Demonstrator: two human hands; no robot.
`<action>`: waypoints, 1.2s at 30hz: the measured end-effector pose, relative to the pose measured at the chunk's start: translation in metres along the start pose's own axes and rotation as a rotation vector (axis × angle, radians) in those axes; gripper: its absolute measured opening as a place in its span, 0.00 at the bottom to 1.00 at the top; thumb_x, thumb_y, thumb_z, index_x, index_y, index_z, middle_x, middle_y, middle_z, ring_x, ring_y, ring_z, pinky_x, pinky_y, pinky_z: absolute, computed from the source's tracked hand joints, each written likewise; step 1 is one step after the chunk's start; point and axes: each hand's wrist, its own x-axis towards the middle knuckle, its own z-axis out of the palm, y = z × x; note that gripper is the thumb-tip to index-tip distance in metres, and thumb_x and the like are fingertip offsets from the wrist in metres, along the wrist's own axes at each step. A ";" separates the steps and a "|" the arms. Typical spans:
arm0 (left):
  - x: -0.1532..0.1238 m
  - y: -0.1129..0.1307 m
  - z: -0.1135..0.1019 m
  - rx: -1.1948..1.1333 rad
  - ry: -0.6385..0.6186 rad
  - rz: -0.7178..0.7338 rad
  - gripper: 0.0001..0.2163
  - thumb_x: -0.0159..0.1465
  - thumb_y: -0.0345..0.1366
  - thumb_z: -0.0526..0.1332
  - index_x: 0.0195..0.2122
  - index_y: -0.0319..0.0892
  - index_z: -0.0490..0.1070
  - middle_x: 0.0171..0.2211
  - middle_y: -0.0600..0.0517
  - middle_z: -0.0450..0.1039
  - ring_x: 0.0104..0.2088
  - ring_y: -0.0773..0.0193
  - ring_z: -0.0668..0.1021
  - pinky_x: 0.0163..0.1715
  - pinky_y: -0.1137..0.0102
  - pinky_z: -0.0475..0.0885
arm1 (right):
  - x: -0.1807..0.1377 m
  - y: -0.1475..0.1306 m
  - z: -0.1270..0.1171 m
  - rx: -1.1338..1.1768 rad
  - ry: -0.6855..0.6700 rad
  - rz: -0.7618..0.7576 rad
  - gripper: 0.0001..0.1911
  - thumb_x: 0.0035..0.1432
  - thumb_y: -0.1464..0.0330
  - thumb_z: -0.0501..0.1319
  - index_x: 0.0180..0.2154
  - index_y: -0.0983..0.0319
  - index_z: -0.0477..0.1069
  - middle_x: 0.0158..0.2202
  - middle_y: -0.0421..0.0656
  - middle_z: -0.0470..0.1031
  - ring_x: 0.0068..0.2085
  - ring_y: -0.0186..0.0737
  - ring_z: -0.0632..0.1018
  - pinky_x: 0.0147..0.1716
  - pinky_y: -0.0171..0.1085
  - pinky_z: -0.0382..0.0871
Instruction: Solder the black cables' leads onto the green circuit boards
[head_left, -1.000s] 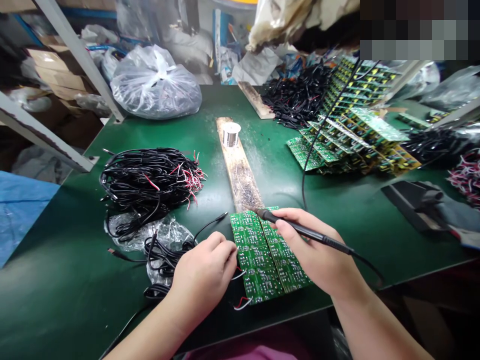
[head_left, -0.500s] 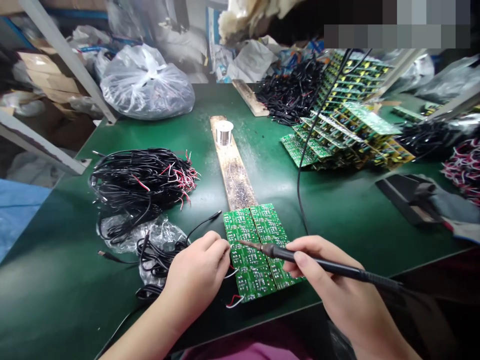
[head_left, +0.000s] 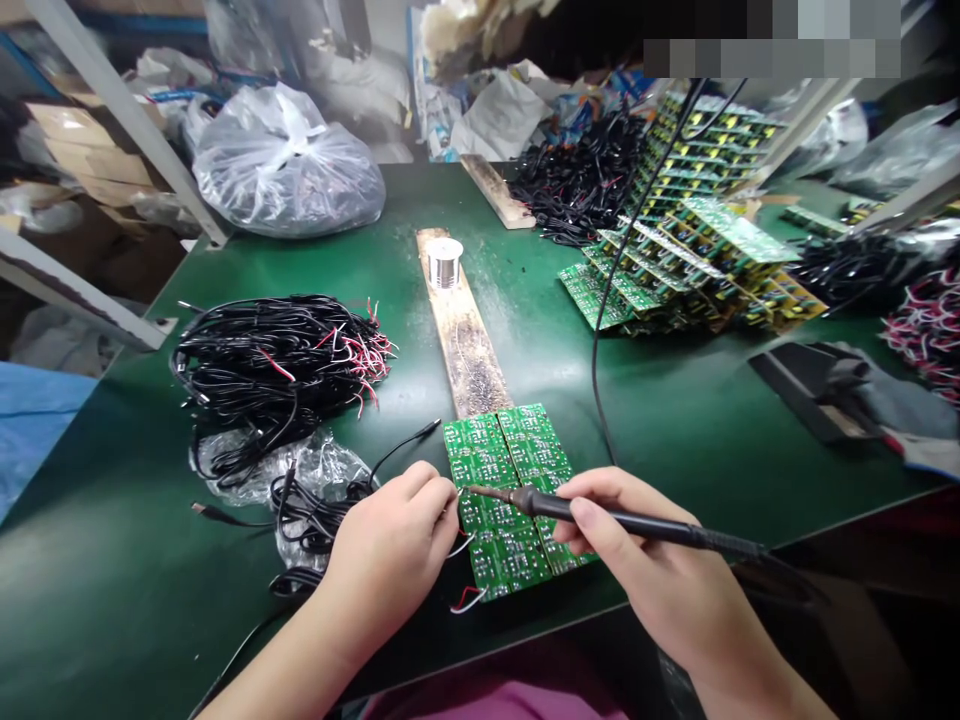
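Right hand (head_left: 660, 570): fingers (head_left: 589, 512) clenched on a slim black soldering iron (head_left: 600, 520), tip over 2 green circuit boards (head_left: 499, 470) lying flat on the green desk (head_left: 112, 540). Left hand (head_left: 386, 545): fingers (head_left: 435, 490) curled at the boards' edge; any grasp is hidden. Risk: a slipping tip could scorch the boards or melt the red-and-white wire leads (head_left: 466, 600).

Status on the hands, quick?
Right hand holding soldering iron, tip over green circuit boards. Left hand at the boards' edge. Black cable bundle beside left hand.
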 end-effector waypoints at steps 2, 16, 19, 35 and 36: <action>-0.001 0.000 0.000 0.000 0.002 -0.003 0.11 0.75 0.37 0.51 0.40 0.46 0.73 0.40 0.53 0.72 0.36 0.64 0.77 0.34 0.67 0.67 | 0.000 -0.002 -0.002 -0.058 -0.049 -0.030 0.09 0.70 0.61 0.58 0.42 0.56 0.74 0.33 0.39 0.81 0.34 0.38 0.83 0.33 0.34 0.78; -0.002 -0.002 0.004 0.004 0.030 -0.008 0.10 0.74 0.38 0.52 0.40 0.48 0.71 0.39 0.55 0.72 0.36 0.64 0.77 0.33 0.67 0.65 | -0.006 0.002 -0.004 -0.068 0.062 -0.194 0.05 0.70 0.66 0.59 0.45 0.52 0.73 0.36 0.35 0.81 0.36 0.32 0.84 0.36 0.27 0.79; -0.001 -0.002 0.005 0.008 0.043 -0.007 0.10 0.75 0.38 0.52 0.40 0.48 0.71 0.39 0.54 0.72 0.36 0.64 0.76 0.32 0.67 0.65 | -0.007 0.002 -0.004 -0.065 0.073 -0.206 0.05 0.70 0.66 0.59 0.45 0.52 0.73 0.35 0.35 0.80 0.35 0.31 0.84 0.36 0.26 0.79; -0.001 -0.001 0.006 0.024 0.052 -0.010 0.10 0.74 0.39 0.52 0.39 0.47 0.71 0.39 0.55 0.72 0.33 0.65 0.75 0.30 0.66 0.63 | -0.007 0.006 -0.004 -0.036 0.043 -0.172 0.05 0.70 0.66 0.60 0.45 0.52 0.73 0.36 0.35 0.81 0.36 0.31 0.84 0.36 0.26 0.80; -0.001 -0.001 0.006 0.024 0.049 -0.011 0.10 0.74 0.39 0.52 0.39 0.47 0.71 0.39 0.55 0.72 0.33 0.65 0.75 0.31 0.66 0.64 | -0.007 0.005 -0.004 -0.035 0.044 -0.172 0.05 0.70 0.66 0.60 0.45 0.52 0.73 0.36 0.35 0.81 0.36 0.31 0.84 0.36 0.26 0.79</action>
